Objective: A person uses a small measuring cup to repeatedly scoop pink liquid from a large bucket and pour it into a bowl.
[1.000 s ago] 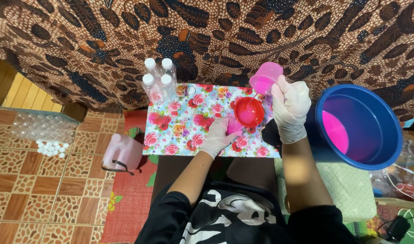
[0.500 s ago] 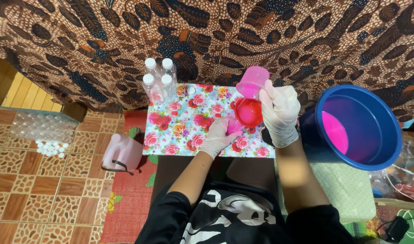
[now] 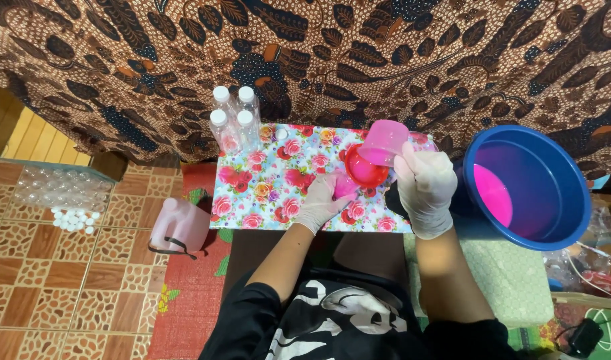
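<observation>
At the far left we see a pile of clear empty bottles [image 3: 62, 190] on the tiled floor, with loose white caps [image 3: 75, 220] just beside it. Next comes a pale pink jug [image 3: 179, 227], lying against the edge of the low table [image 3: 265, 193], which is covered in a floral cloth. Four capped clear bottles [image 3: 232, 120] stand together at the table's far left corner.

Near the middle of the table, our left hand [image 3: 322, 203], gloved in white, is closed around a small bottle [image 3: 345, 187] filled with pink liquid. A red funnel [image 3: 365, 167] sits on top of this bottle.

Our right hand [image 3: 425, 190], also gloved, is clamped on a pink cup [image 3: 383, 142]. The cup is tilted over the funnel, touching or just above its rim; we cannot tell which.

At the right, a blue basin [image 3: 552, 173] holds pink liquid [image 3: 492, 193]. It rests on a green mat [image 3: 512, 280], well apart from the funnel.
</observation>
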